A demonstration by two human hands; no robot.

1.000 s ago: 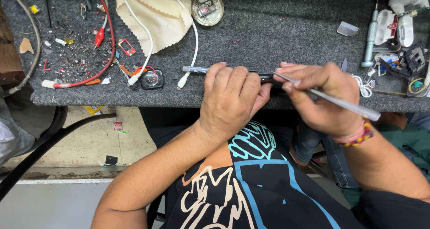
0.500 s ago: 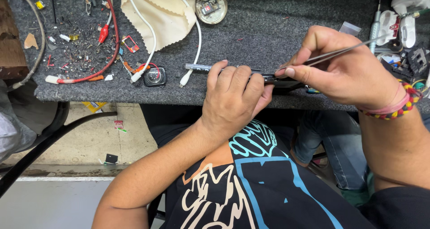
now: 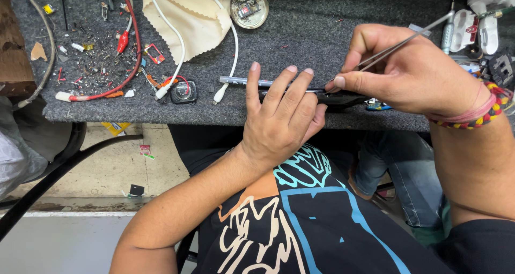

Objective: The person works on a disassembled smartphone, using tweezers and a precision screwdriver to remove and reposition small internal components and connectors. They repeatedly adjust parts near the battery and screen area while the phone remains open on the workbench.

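My left hand (image 3: 279, 118) presses flat on a dark, thin device (image 3: 343, 98) lying near the front edge of the grey felt-covered bench (image 3: 300, 27). My right hand (image 3: 413, 73) holds metal tweezers (image 3: 402, 41), their tip down at the device's edge beside my left fingertips. A slim silver pen-like tool (image 3: 241, 81) lies on the bench just beyond my left fingers. Beaded and thread bracelets circle my right wrist.
A cream cloth (image 3: 188, 16), white cables (image 3: 230, 43), a red lead with clip (image 3: 126, 38), a small round gauge (image 3: 184, 91), a round dish of parts (image 3: 249, 7) and scattered small debris lie at the left. White tools (image 3: 477, 24) crowd the right edge. A wooden block (image 3: 13, 54) stands far left.
My right hand has swung the tweezers up from pointing right along the bench edge to angling back-right, and it has moved closer to the device. My left hand stays pressed in place.
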